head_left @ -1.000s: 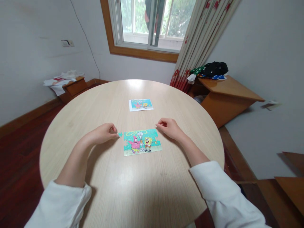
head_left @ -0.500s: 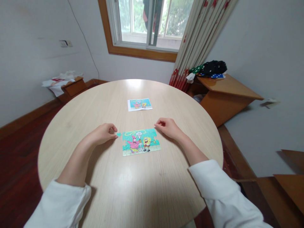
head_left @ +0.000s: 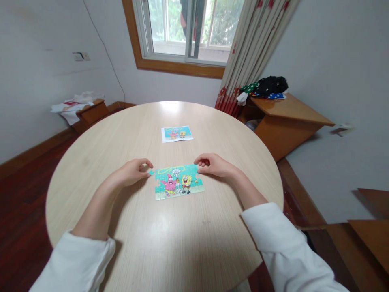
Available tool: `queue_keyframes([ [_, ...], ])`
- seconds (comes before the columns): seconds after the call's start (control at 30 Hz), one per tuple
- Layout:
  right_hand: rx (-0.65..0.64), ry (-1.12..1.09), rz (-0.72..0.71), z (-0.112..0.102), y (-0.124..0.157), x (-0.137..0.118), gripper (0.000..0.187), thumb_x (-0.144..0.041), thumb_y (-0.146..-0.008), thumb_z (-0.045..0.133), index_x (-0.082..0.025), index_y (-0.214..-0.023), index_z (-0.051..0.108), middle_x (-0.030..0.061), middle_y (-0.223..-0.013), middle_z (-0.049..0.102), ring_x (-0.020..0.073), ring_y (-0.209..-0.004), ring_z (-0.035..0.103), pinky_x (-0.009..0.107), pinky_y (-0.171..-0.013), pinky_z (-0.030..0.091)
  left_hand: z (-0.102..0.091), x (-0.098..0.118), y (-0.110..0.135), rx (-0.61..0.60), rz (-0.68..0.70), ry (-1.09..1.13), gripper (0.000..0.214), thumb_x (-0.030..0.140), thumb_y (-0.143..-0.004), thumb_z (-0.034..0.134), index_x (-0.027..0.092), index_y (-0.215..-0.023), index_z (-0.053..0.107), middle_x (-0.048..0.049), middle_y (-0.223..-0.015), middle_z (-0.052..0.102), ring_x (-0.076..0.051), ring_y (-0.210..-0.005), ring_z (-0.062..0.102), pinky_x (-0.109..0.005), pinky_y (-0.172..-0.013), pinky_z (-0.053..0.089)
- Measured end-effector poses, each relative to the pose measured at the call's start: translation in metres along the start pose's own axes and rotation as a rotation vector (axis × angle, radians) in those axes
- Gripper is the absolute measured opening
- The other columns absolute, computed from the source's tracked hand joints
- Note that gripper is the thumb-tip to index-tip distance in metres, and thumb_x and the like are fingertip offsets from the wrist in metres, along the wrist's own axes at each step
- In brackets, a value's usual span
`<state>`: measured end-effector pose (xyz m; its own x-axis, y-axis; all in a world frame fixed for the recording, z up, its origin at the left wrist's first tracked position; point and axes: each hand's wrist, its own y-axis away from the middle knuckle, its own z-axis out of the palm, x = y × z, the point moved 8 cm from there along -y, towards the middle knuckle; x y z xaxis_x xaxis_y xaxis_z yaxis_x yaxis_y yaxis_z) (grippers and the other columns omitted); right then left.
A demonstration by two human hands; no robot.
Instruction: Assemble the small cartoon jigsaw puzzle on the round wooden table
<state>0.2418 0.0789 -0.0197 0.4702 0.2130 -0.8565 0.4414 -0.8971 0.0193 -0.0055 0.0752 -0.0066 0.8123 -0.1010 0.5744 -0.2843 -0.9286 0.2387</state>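
A small cartoon jigsaw puzzle (head_left: 178, 181) lies flat in the middle of the round wooden table (head_left: 164, 227). My left hand (head_left: 133, 171) rests at the puzzle's upper left corner, fingers pinched on a teal puzzle piece (head_left: 151, 172) that touches that corner. My right hand (head_left: 212, 164) sits at the upper right corner with curled fingers touching the puzzle's edge. Farther back lies a printed reference picture (head_left: 176, 133) of the same cartoon.
A wooden cabinet (head_left: 285, 121) with a pile of dark clothes (head_left: 267, 86) stands to the right, beside a curtain (head_left: 252, 48). A low wooden box with papers (head_left: 82, 107) sits by the left wall. A window (head_left: 188, 28) is behind the table.
My left hand slid the teal piece right until it meets the puzzle's corner. My right hand shifted slightly left onto the puzzle's upper right corner.
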Motion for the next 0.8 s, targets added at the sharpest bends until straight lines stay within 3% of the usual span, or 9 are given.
queue_keyframes([
  [0.37,0.013,0.149,-0.02,-0.0017,0.0011,-0.004,0.026,-0.018,-0.066,0.071,-0.014,-0.092,0.068,0.004,-0.083,0.061,0.0139,-0.075,0.054,0.028,-0.07,0.044,0.0024,-0.0022,-0.0004,-0.016,-0.015,0.009,0.019,0.034,-0.06,0.056,0.02,-0.069,0.05,0.004,-0.057,0.047,-0.014,-0.056,0.045,-0.025,-0.055,0.034],
  [0.67,0.018,0.165,-0.002,-0.0012,0.001,-0.0039,0.03,-0.018,-0.064,0.073,-0.015,-0.093,0.067,0.0034,-0.084,0.06,0.0144,-0.076,0.053,0.028,-0.07,0.043,0.002,-0.0023,0.0013,-0.056,-0.028,-0.052,0.02,0.038,-0.062,0.057,0.019,-0.059,0.051,0.002,-0.055,0.049,-0.014,-0.056,0.045,-0.026,-0.056,0.034],
  [0.8,0.022,0.205,0.008,0.0003,0.0023,-0.0075,0.03,-0.019,-0.066,0.072,-0.014,-0.095,0.066,0.0038,-0.085,0.059,0.0144,-0.076,0.053,0.028,-0.071,0.043,-0.0029,-0.0016,0.0023,-0.012,-0.048,-0.085,0.025,0.04,-0.065,0.056,0.019,-0.054,0.049,0.0019,-0.053,0.046,-0.013,-0.053,0.041,-0.026,-0.053,0.031],
])
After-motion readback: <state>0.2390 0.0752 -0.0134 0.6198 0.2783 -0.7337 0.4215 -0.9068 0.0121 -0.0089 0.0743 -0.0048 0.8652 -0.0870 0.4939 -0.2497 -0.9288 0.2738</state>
